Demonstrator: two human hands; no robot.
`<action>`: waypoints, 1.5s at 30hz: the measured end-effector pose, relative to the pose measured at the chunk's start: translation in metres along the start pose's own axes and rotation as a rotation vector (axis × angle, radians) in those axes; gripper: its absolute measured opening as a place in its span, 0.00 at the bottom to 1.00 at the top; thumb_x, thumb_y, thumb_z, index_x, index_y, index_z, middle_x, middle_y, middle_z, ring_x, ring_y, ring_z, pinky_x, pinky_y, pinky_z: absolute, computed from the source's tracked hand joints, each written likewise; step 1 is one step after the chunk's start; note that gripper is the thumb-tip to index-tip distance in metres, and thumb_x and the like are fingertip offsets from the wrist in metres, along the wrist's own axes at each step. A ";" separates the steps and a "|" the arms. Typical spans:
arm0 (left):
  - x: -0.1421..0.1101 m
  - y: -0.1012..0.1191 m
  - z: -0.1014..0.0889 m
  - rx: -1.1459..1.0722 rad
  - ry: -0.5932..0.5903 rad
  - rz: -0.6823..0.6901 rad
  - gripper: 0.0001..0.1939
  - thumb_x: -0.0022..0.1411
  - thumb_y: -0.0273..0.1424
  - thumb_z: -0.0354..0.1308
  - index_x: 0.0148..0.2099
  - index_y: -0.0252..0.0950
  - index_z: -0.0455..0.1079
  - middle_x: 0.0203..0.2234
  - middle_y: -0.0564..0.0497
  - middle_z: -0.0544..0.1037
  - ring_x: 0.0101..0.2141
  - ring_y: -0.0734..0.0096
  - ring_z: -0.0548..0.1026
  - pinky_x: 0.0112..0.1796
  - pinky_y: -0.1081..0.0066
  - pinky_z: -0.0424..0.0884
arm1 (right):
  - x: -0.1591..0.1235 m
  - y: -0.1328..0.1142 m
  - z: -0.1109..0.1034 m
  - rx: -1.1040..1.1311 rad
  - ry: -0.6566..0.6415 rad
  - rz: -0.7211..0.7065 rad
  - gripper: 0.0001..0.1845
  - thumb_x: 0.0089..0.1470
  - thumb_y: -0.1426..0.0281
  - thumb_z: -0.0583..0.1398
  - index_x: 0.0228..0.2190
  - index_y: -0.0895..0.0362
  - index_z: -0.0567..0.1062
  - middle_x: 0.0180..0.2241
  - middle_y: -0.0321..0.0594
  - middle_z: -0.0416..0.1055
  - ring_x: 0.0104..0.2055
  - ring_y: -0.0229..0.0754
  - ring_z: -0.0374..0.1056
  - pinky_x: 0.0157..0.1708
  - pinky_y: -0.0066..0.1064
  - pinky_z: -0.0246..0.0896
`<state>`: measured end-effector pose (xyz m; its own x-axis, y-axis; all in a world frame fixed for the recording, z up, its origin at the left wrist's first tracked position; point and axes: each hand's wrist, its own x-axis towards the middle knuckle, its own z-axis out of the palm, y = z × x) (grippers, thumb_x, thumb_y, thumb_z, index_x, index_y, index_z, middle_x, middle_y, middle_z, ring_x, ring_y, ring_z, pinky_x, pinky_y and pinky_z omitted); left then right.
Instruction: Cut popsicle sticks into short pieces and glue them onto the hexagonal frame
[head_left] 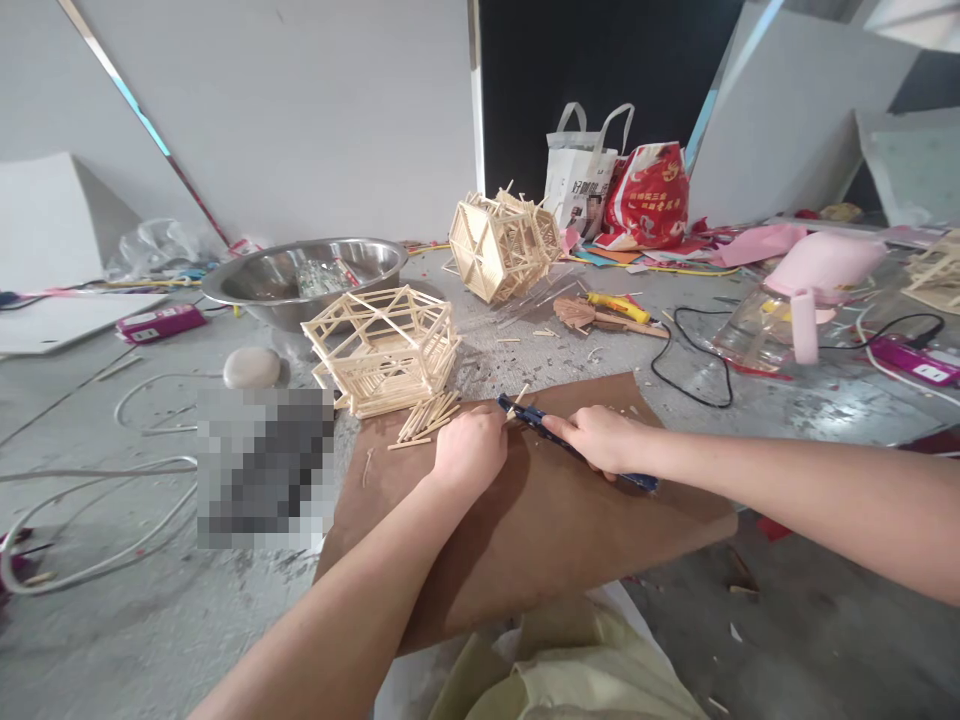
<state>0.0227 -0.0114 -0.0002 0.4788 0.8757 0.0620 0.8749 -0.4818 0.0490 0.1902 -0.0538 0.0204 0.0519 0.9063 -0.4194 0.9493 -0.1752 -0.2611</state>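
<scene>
My right hand is closed round a blue utility knife, whose front end lies across a thin wooden stick. My left hand is closed, pinching that stick against the brown sheet; its fingertips are mostly hidden. A pile of cut wooden sticks lies just beyond my left hand. Behind the pile stands an open frame of glued sticks. Farther back, a second stick structure with filled-in panels rests tilted on the floor.
A steel basin holding small clear packages stands at back left. To the right are a yellow-handled tool, a black cable and a pink-lidded clear jug. Bags, including a red one, stand at the back. A white round object lies left.
</scene>
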 end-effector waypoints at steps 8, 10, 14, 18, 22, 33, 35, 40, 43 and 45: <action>-0.001 0.003 -0.001 -0.008 -0.014 0.003 0.12 0.55 0.29 0.42 0.36 0.36 0.66 0.32 0.48 0.72 0.35 0.66 0.70 0.32 0.71 0.63 | 0.001 0.001 0.006 0.027 0.048 -0.037 0.46 0.42 0.42 0.29 0.22 0.60 0.72 0.13 0.45 0.67 0.21 0.44 0.67 0.29 0.33 0.57; -0.001 0.001 -0.001 -0.026 -0.009 -0.001 0.12 0.55 0.29 0.42 0.36 0.37 0.66 0.32 0.48 0.72 0.35 0.68 0.70 0.33 0.72 0.63 | 0.004 0.003 0.004 0.097 -0.017 -0.008 0.46 0.40 0.41 0.29 0.22 0.61 0.72 0.16 0.46 0.69 0.19 0.42 0.66 0.28 0.33 0.58; -0.001 -0.007 -0.005 -0.043 0.030 -0.014 0.13 0.56 0.30 0.41 0.35 0.38 0.66 0.32 0.50 0.73 0.35 0.68 0.70 0.33 0.72 0.62 | 0.010 0.010 -0.006 0.281 -0.204 0.024 0.46 0.36 0.38 0.32 0.25 0.62 0.71 0.22 0.47 0.71 0.17 0.40 0.65 0.23 0.31 0.59; -0.001 -0.016 -0.011 -0.006 -0.024 -0.088 0.13 0.55 0.30 0.42 0.35 0.38 0.67 0.31 0.47 0.73 0.34 0.65 0.71 0.31 0.70 0.62 | 0.018 0.015 -0.025 0.090 -0.025 -0.055 0.44 0.38 0.39 0.34 0.29 0.60 0.70 0.29 0.48 0.71 0.26 0.43 0.68 0.26 0.32 0.59; 0.000 -0.021 -0.016 0.011 -0.070 -0.157 0.13 0.55 0.32 0.43 0.34 0.37 0.69 0.30 0.46 0.74 0.34 0.64 0.71 0.32 0.69 0.63 | 0.038 0.018 -0.036 -0.247 0.292 0.051 0.42 0.41 0.42 0.36 0.35 0.61 0.68 0.36 0.54 0.68 0.38 0.52 0.65 0.31 0.37 0.56; 0.001 -0.031 -0.013 -0.029 -0.045 -0.180 0.15 0.56 0.34 0.42 0.31 0.38 0.69 0.30 0.48 0.73 0.33 0.65 0.70 0.31 0.69 0.63 | 0.093 0.022 -0.022 -0.303 0.577 -0.205 0.32 0.50 0.52 0.42 0.47 0.63 0.61 0.52 0.53 0.54 0.53 0.50 0.49 0.48 0.44 0.43; 0.000 -0.030 -0.013 -0.024 -0.017 -0.154 0.14 0.56 0.33 0.42 0.31 0.39 0.69 0.30 0.48 0.73 0.33 0.65 0.70 0.31 0.69 0.63 | 0.092 0.006 -0.030 -0.215 0.610 -0.383 0.27 0.52 0.56 0.43 0.47 0.60 0.62 0.51 0.48 0.56 0.51 0.45 0.53 0.47 0.36 0.47; -0.003 -0.026 -0.013 -0.048 -0.039 -0.143 0.15 0.57 0.34 0.41 0.34 0.39 0.69 0.32 0.48 0.71 0.34 0.67 0.69 0.33 0.70 0.62 | 0.093 -0.057 -0.043 -0.145 0.576 -0.711 0.18 0.51 0.66 0.47 0.43 0.54 0.65 0.46 0.38 0.62 0.43 0.39 0.61 0.41 0.28 0.53; -0.004 -0.026 -0.010 -0.054 -0.054 -0.151 0.15 0.57 0.32 0.41 0.33 0.38 0.70 0.33 0.48 0.70 0.34 0.67 0.69 0.33 0.69 0.62 | 0.102 -0.088 -0.037 -0.189 0.510 -0.804 0.17 0.49 0.69 0.48 0.42 0.54 0.67 0.42 0.39 0.66 0.40 0.40 0.63 0.37 0.28 0.55; -0.004 -0.027 -0.007 -0.050 -0.028 -0.134 0.14 0.56 0.32 0.42 0.32 0.38 0.69 0.33 0.48 0.70 0.35 0.66 0.68 0.34 0.68 0.62 | 0.108 -0.100 -0.030 -0.199 0.476 -0.809 0.18 0.47 0.70 0.49 0.42 0.54 0.67 0.41 0.40 0.67 0.39 0.41 0.64 0.35 0.28 0.55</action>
<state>-0.0034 -0.0022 0.0049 0.3604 0.9325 0.0239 0.9267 -0.3609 0.1044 0.1099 0.0735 0.0274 -0.5634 0.7931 0.2315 0.7860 0.6009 -0.1458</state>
